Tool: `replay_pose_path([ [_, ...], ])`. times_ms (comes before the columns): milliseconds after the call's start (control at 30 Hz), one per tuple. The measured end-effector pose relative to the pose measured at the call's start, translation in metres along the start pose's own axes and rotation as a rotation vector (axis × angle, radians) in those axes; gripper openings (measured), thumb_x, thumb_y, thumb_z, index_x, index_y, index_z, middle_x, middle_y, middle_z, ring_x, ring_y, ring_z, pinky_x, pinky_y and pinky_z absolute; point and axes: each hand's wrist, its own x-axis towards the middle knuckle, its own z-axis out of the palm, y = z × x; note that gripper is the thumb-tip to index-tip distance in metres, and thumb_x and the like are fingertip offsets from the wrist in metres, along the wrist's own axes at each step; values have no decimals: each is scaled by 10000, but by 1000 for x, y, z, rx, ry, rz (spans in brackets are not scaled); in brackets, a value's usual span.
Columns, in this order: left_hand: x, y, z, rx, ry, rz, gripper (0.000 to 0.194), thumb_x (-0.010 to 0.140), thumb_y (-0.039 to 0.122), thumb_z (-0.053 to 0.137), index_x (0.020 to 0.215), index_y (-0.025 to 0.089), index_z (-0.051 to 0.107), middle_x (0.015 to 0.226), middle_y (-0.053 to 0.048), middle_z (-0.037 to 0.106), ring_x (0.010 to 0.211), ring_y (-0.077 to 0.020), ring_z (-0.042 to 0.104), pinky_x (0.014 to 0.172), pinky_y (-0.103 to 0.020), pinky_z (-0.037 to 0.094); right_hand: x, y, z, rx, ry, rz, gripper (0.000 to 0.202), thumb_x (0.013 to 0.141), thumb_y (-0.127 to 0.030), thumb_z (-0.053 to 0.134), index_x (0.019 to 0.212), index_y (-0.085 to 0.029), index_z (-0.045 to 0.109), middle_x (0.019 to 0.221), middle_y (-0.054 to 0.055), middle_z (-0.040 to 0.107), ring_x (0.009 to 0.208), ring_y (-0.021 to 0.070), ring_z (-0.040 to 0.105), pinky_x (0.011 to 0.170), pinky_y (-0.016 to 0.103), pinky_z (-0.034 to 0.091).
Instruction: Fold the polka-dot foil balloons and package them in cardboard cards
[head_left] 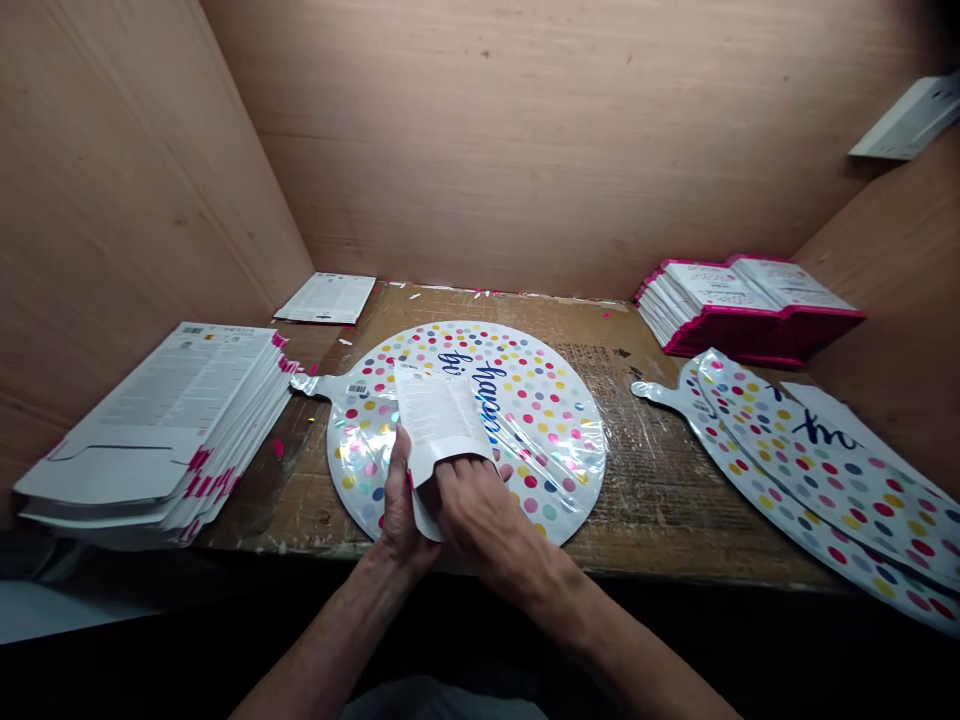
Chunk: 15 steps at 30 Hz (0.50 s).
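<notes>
My left hand (403, 497) is closed around a white printed card envelope (439, 415), its thumb along the left edge and fingertips showing at the right edge. The envelope's mouth faces me and bows open. My right hand (480, 510) has its fingers pushed into that mouth; the fingertips are hidden inside, so whether they grip anything does not show. Beneath both hands lies a flat, round foil balloon (551, 400) with coloured dots and blue lettering, its tail pointing left. The envelope covers part of the lettering.
To the left stands a stack of white printed envelopes (172, 390), with another envelope (328, 298) behind it. Pink-edged packets (750, 305) are piled at the back right. More dotted foil balloons (825, 470) overlap at the right. Wooden panels (525, 140) enclose the cardboard-covered table (630, 500).
</notes>
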Motion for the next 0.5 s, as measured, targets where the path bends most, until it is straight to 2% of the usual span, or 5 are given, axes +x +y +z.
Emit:
replay_pose_path([
  [167,-5,30,-39,688,9,-231,760,771,832,317,627,187,692,510,-95,633,566,-270,649,571,-392,521,-50,2,-2,-60,-26,-168,328,950,-126,415,1191,-60,628,1220,174,658,1193,259,589,990,410,524],
  [233,-3,36,-43,1196,168,-94,639,779,757,453,502,202,608,445,-71,574,517,-252,619,561,-370,503,-70,7,0,-89,-60,-138,307,959,-165,455,1187,-53,628,1233,185,650,1200,274,585,976,414,530],
  [300,4,33,-39,1527,276,278,474,824,604,543,598,198,641,567,-72,646,658,-262,663,672,-377,524,-82,13,-3,-56,-66,-162,279,953,-150,482,1168,-57,633,1234,178,650,1204,279,579,981,423,519],
  [400,20,12,-27,1612,-61,691,271,888,381,544,1003,184,690,1079,-109,716,1102,-288,623,942,-431,495,-83,24,-16,27,-13,-148,216,947,-119,499,1090,-111,660,1102,125,707,1064,223,643,913,371,524],
  [500,30,-12,-19,1592,-365,726,329,913,331,525,1188,185,632,1346,-106,593,1330,-283,460,1105,-477,386,-74,36,-26,3,0,-61,179,949,-145,520,1041,-155,673,988,88,715,904,194,645,813,346,504],
])
